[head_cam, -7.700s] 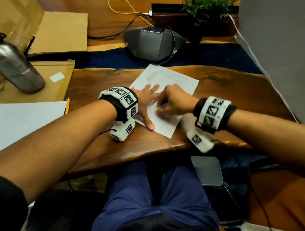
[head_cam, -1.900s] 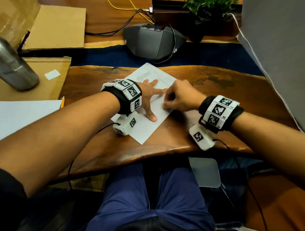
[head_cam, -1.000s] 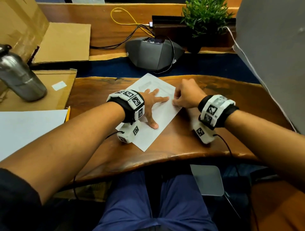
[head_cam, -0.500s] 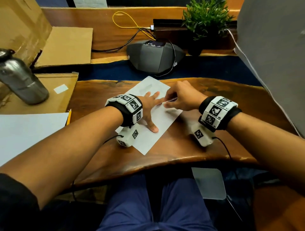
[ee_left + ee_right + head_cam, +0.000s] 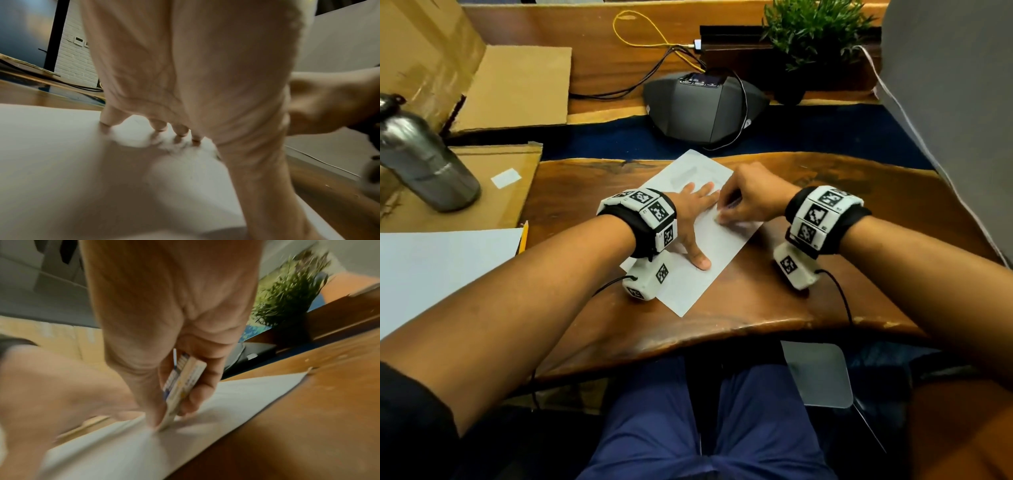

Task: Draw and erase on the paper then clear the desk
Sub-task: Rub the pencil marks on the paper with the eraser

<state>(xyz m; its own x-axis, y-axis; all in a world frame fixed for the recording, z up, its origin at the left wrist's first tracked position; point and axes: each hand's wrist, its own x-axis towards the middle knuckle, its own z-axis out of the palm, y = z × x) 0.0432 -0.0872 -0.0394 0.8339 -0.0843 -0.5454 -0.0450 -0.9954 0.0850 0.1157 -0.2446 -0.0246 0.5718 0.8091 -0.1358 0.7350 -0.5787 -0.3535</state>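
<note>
While the left hand [image 5: 693,219] lies flat on the paper [image 5: 709,246], the right hand [image 5: 748,200] pinches an eraser [image 5: 180,386] (erasing step, I judge), and clearing the bench [image 5: 825,274] is left.

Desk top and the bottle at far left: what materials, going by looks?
Desk: looks like solid wood, glossy varnish; visible grain, wavy natural edge, glare.
Bottle: probably brushed steel; grey metallic sheen with soft streaky highlights. Could be aluminium.
</note>
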